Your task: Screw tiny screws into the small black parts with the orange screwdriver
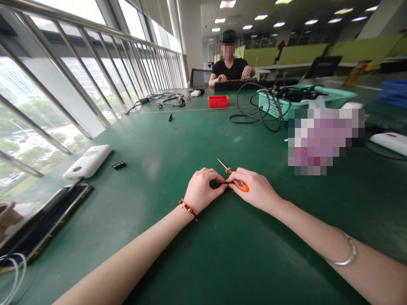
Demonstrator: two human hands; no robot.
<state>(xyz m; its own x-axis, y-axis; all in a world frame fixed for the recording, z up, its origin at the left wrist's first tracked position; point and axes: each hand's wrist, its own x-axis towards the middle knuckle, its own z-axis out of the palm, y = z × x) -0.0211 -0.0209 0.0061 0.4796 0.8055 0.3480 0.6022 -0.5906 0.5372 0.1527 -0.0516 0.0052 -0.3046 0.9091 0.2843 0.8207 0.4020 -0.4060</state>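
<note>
An orange and black screwdriver [241,185] rests in my right hand [256,188], its thin metal shaft pointing up and away to the left. My left hand [202,190] is closed in a pinch on a small dark piece [225,183], too small to name. The right thumb and fingertips meet the left ones at that same piece, just above the green table [203,254]. Fingers cover most of it. To the left of my hands lies a small black part [118,165].
A white power bank [89,161] and a phone [47,224] lie at the left. Farther back are a red tray [218,104], tangled cables [171,99] and a teal basket [273,108]. A pixelated area hides the right side. Across the table sits a person [229,67].
</note>
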